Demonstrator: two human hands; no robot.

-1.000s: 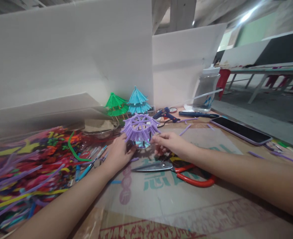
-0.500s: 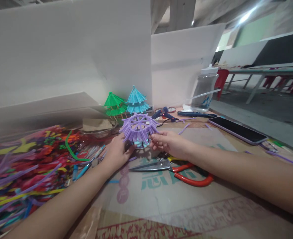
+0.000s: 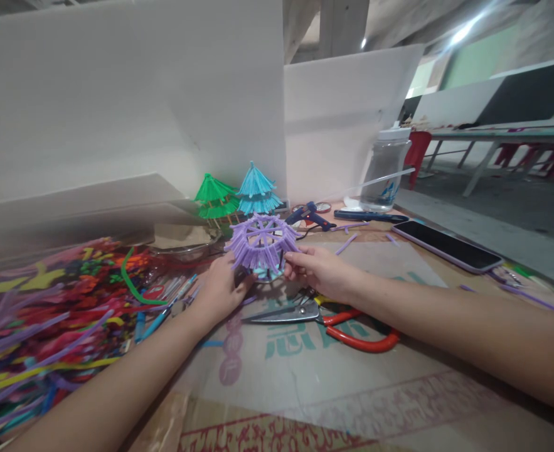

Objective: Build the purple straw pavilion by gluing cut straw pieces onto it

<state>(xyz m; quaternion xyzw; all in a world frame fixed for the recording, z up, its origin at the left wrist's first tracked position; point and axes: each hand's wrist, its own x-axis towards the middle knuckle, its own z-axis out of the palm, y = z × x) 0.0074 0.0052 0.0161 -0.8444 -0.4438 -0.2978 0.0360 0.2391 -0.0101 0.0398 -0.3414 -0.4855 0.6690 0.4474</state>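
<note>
Between my hands stands a small pavilion model with a purple pipe-cleaner roof (image 3: 263,252), ring-shaped on top with spokes across it and a fringe hanging down. Pale teal parts show below the fringe. My left hand (image 3: 221,285) is closed at the model's left side, its fingertips partly behind the fringe. My right hand (image 3: 315,269) pinches at the right edge of the fringe, thumb and fingers together. Just in front of the model lie big scissors (image 3: 300,312) with red handles. Behind it stand a green tiered roof model (image 3: 215,199) and a blue one (image 3: 258,190).
Loose coloured pipe cleaners (image 3: 51,320) are heaped at the left. A dark blue glue gun (image 3: 310,215) lies behind my right hand. Further right are a phone (image 3: 447,246), a blue pen-like tool (image 3: 369,216) and a water bottle (image 3: 386,169). White boards (image 3: 130,94) rise at the back.
Both hands keep their hold on the purple-roofed model, with hardly any movement. The whole view has shifted very slightly.
</note>
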